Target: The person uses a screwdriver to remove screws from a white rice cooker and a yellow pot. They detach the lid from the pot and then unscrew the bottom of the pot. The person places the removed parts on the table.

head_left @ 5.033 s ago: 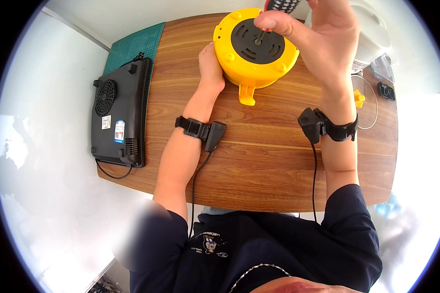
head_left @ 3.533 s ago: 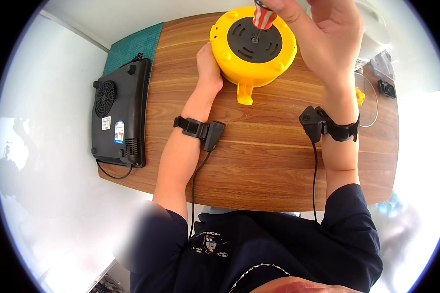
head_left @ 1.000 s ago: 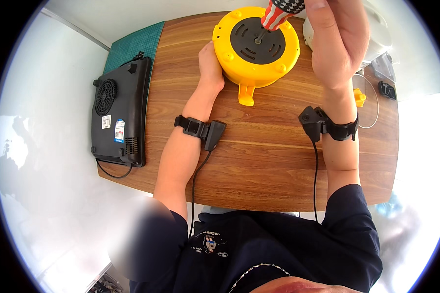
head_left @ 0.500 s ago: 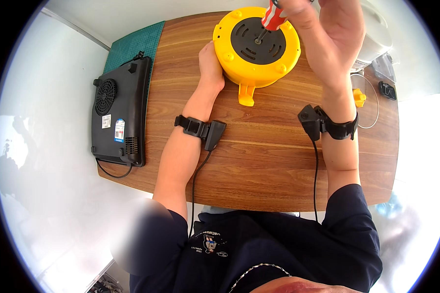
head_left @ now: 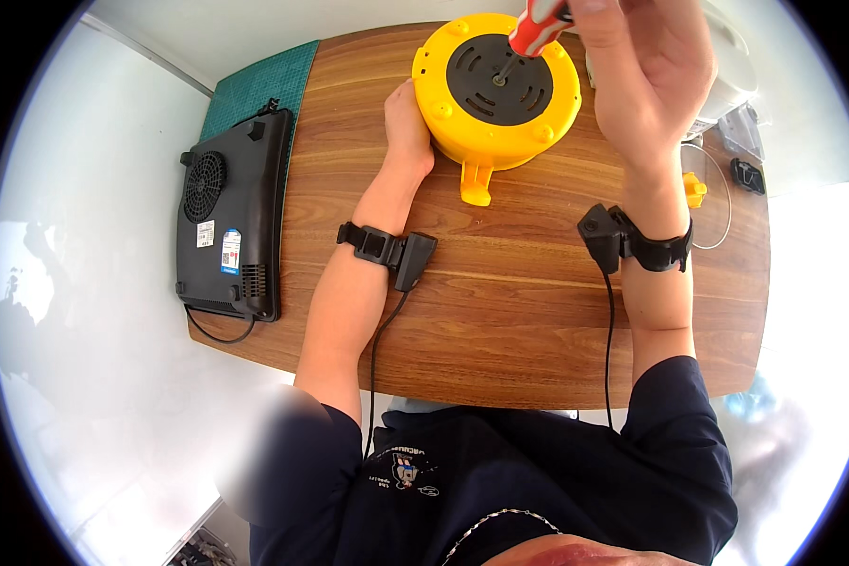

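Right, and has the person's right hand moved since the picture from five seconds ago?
Yes: it has shifted rightward, judged against the white appliance, with the right hand now covering more of it.

Open passage: bare counter [head_left: 505, 321] between the forearms [head_left: 344, 307], up to the yellow housing [head_left: 489, 143]. Obstacles — black appliance [head_left: 231, 212] at left, white appliance [head_left: 734, 77] beyond the right hand [head_left: 653, 90], and a tilted screwdriver [head_left: 536, 30] over the housing's centre; two cables [head_left: 611, 349] cross the near edge.

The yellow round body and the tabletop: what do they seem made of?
The yellow round body: probably moulded plastic, slightly glossy, judging by its even colour and raised studs. The tabletop: brown wood grain, satin sheen; real wood or laminate, I can't tell.
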A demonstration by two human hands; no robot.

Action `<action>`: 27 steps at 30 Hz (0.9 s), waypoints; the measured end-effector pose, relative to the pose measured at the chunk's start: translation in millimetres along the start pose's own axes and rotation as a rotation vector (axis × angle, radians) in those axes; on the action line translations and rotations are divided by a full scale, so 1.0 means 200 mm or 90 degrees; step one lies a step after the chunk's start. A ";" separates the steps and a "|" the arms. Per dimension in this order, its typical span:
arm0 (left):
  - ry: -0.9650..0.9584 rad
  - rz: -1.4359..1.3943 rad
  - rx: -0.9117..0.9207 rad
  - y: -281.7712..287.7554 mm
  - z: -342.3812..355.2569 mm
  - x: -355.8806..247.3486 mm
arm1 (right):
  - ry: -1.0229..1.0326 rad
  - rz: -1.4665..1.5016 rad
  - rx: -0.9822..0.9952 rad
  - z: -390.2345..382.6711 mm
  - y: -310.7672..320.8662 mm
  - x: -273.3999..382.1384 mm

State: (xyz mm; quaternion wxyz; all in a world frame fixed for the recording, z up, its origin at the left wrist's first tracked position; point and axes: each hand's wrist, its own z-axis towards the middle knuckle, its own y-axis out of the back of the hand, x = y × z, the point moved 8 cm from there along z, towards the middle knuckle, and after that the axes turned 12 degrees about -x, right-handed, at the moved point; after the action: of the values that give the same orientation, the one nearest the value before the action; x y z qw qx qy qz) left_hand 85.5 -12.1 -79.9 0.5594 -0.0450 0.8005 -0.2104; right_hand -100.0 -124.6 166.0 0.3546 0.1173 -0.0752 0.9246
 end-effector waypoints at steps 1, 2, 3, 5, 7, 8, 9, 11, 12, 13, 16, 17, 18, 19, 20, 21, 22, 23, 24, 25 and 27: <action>-0.004 0.004 -0.004 0.01 0.00 0.00 | -0.015 0.032 -0.030 -0.01 0.00 -0.01; -0.006 0.006 -0.005 0.01 0.00 0.00 | -0.028 0.062 -0.058 -0.02 0.00 -0.02; -0.006 0.005 -0.006 0.02 0.00 0.00 | -0.024 0.052 -0.055 -0.03 0.00 -0.02; -0.007 0.002 -0.010 0.03 0.00 -0.01 | 0.051 -0.044 0.021 -0.01 -0.01 0.00; 0.003 -0.004 -0.001 0.00 0.00 0.00 | 0.156 -0.185 0.116 0.04 0.05 0.01; 0.006 -0.005 -0.001 -0.01 0.00 0.00 | 0.188 -0.224 0.131 0.05 0.05 0.03; 0.003 -0.004 0.002 -0.01 0.00 0.00 | 0.177 -0.210 0.088 0.03 0.04 0.04; -0.004 0.000 0.004 -0.01 0.00 0.00 | 0.099 -0.086 0.005 0.01 0.01 0.03; -0.006 -0.001 0.004 0.01 0.01 0.01 | 0.033 0.024 -0.035 -0.01 0.00 0.00; -0.008 -0.001 0.004 0.02 0.01 0.01 | 0.006 0.065 -0.047 -0.02 -0.01 -0.02; -0.010 -0.004 -0.001 0.03 0.01 0.00 | 0.026 0.010 -0.005 -0.01 -0.01 -0.03; -0.008 -0.006 0.000 0.02 0.01 0.00 | 0.060 -0.058 0.033 0.00 0.00 -0.01; -0.005 -0.012 0.005 0.00 0.01 0.00 | 0.106 -0.161 0.094 0.03 0.03 0.03; -0.002 -0.019 0.010 -0.01 0.01 0.01 | 0.093 -0.157 0.081 0.03 0.03 0.04; 0.001 -0.024 0.016 -0.03 0.01 0.01 | 0.081 -0.154 0.065 0.04 0.04 0.04; -0.005 -0.016 0.011 -0.01 0.01 0.01 | 0.008 -0.033 -0.025 -0.01 -0.01 0.01; -0.011 -0.008 0.006 0.01 0.01 0.01 | -0.022 0.007 -0.060 -0.03 -0.02 -0.01; -0.015 -0.004 0.006 0.01 0.00 0.00 | -0.049 0.043 -0.092 -0.04 -0.03 -0.02; -0.015 -0.004 0.003 0.02 0.01 0.00 | -0.032 -0.001 -0.070 -0.03 -0.02 -0.01; -0.015 -0.005 0.000 0.04 0.01 0.00 | -0.015 -0.038 -0.042 -0.03 -0.02 -0.01; -0.009 -0.009 0.007 0.00 0.01 0.00 | 0.027 -0.120 0.020 -0.01 0.01 0.01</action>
State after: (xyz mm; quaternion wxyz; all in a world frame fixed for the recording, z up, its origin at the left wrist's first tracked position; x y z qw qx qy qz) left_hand 86.4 -12.1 -80.7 0.5639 -0.0492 0.7950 -0.2183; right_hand -102.0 -124.7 165.3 0.4398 0.1094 -0.0420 0.8904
